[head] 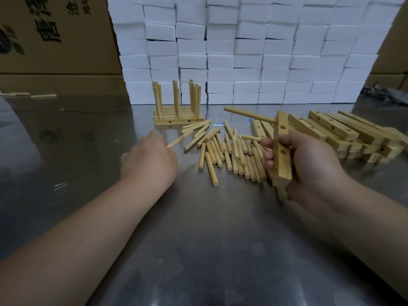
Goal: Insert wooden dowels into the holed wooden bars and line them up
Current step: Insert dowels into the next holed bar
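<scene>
Scuffed steel table [198, 239] carries the whole job, and just above it the right hand [309, 164] is clenched around a holed bar [281, 151], holding it upright with fingers wrapped over its left edge. One seated dowel [249, 115] juts sideways from the bar's top end, pointing left and slightly up. Empty holes show lower down the bar. Beneath and to the left lies the loose dowel pile [234, 151], scattered flat. The left hand [150, 160] reaches to its edge, fingertips at the end of a stray dowel [180, 139]; motion blur hides whether it is pinched or only touched. Behind the pile stands a row of finished bars [178, 121] with dowels upright, and to the right a stack of empty bars [331, 127]. White foam blocks [242, 51] and cardboard boxes [55, 36] wall the back. The likely trouble: with only one hand steadying the bar, pressing the next dowel in off-axis could jam it or twist the bar, and round dowels nudged on slick steel may roll away.
</scene>
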`<action>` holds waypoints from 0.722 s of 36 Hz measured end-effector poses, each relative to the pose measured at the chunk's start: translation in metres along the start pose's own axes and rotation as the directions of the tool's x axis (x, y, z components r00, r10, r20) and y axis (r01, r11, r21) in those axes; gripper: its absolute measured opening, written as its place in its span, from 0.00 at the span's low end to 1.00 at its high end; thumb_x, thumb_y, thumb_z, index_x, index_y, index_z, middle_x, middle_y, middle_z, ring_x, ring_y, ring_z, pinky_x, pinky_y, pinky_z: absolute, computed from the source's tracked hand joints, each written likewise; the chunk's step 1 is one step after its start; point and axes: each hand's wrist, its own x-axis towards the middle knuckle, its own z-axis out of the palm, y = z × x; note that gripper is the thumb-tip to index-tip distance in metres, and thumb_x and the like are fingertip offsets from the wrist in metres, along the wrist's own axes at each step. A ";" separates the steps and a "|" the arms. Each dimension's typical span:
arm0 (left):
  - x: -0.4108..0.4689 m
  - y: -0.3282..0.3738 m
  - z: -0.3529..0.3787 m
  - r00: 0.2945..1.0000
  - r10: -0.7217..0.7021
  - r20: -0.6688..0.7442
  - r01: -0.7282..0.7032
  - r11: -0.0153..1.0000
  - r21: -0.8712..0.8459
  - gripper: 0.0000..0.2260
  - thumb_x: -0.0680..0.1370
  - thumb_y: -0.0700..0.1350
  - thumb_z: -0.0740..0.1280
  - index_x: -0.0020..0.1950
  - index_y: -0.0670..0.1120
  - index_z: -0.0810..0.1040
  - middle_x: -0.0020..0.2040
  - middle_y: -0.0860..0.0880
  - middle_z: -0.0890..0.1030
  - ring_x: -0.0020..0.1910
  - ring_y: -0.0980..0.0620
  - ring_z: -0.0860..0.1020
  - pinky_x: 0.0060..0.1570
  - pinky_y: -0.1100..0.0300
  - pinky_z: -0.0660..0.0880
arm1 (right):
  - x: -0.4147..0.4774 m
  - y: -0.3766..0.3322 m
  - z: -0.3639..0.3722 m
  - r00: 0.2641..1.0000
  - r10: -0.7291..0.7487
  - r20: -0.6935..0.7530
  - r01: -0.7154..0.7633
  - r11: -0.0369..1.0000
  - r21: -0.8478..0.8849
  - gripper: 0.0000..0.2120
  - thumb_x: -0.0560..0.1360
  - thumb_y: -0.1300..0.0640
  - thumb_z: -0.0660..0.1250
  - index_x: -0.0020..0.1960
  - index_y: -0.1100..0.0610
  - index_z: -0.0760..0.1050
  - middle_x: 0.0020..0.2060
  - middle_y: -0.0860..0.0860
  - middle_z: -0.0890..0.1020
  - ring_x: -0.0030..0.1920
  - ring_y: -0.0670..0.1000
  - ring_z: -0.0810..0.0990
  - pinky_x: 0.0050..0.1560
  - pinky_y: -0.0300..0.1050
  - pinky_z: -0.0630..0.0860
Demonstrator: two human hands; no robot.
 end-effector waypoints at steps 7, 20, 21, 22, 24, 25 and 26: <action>-0.028 0.014 -0.010 0.931 0.344 -0.121 -0.361 0.818 -0.447 0.04 0.78 0.46 0.57 0.44 0.54 0.67 0.33 0.55 0.69 0.32 0.61 0.69 0.27 0.66 0.62 | 0.002 -0.005 0.000 1.000 -0.008 -0.008 0.009 0.994 0.111 0.11 0.80 0.60 0.58 0.58 0.65 0.71 0.39 0.55 0.83 0.24 0.45 0.77 0.25 0.34 0.73; -0.038 0.022 -0.011 0.817 0.557 -0.152 -0.550 0.672 -0.495 0.17 0.76 0.45 0.55 0.61 0.47 0.77 0.46 0.55 0.74 0.44 0.58 0.72 0.45 0.64 0.69 | -0.007 0.002 0.007 0.989 -0.076 0.127 0.070 0.997 0.044 0.13 0.81 0.60 0.56 0.61 0.60 0.74 0.41 0.54 0.85 0.35 0.49 0.84 0.33 0.36 0.78; -0.038 0.022 -0.011 0.821 0.548 -0.160 -0.548 0.677 -0.492 0.17 0.76 0.46 0.55 0.61 0.48 0.77 0.45 0.56 0.74 0.44 0.58 0.72 0.44 0.65 0.70 | -0.008 0.002 0.007 0.987 -0.073 0.145 0.068 0.997 0.045 0.14 0.81 0.61 0.56 0.63 0.58 0.74 0.42 0.54 0.85 0.35 0.49 0.84 0.33 0.36 0.78; -0.038 0.022 -0.011 0.825 0.540 -0.167 -0.545 0.680 -0.491 0.17 0.76 0.46 0.55 0.61 0.48 0.77 0.44 0.58 0.73 0.43 0.58 0.72 0.43 0.67 0.69 | -0.009 0.003 0.007 0.985 -0.076 0.157 0.070 0.997 0.043 0.15 0.81 0.61 0.56 0.64 0.57 0.73 0.43 0.55 0.85 0.35 0.49 0.84 0.34 0.37 0.79; -0.038 0.022 -0.011 0.828 0.534 -0.172 -0.542 0.682 -0.491 0.17 0.76 0.46 0.55 0.60 0.47 0.77 0.42 0.60 0.71 0.43 0.58 0.72 0.40 0.69 0.67 | -0.010 0.003 0.007 0.981 -0.088 0.173 0.084 0.996 0.030 0.15 0.81 0.61 0.55 0.65 0.56 0.72 0.44 0.55 0.84 0.35 0.50 0.83 0.35 0.37 0.79; -0.038 0.022 -0.011 0.827 0.535 -0.172 -0.543 0.684 -0.488 0.16 0.76 0.46 0.55 0.60 0.47 0.77 0.42 0.60 0.71 0.43 0.59 0.72 0.39 0.69 0.66 | -0.010 0.003 0.007 0.980 -0.093 0.178 0.090 0.996 0.025 0.16 0.81 0.61 0.55 0.65 0.56 0.72 0.45 0.55 0.84 0.36 0.50 0.83 0.35 0.37 0.79; -0.038 0.022 -0.011 0.827 0.536 -0.172 -0.545 0.684 -0.485 0.16 0.76 0.46 0.55 0.60 0.47 0.77 0.42 0.60 0.71 0.43 0.59 0.72 0.38 0.70 0.66 | -0.010 0.003 0.007 0.978 -0.098 0.182 0.096 0.995 0.022 0.16 0.81 0.61 0.55 0.66 0.55 0.72 0.46 0.55 0.84 0.36 0.50 0.83 0.35 0.37 0.79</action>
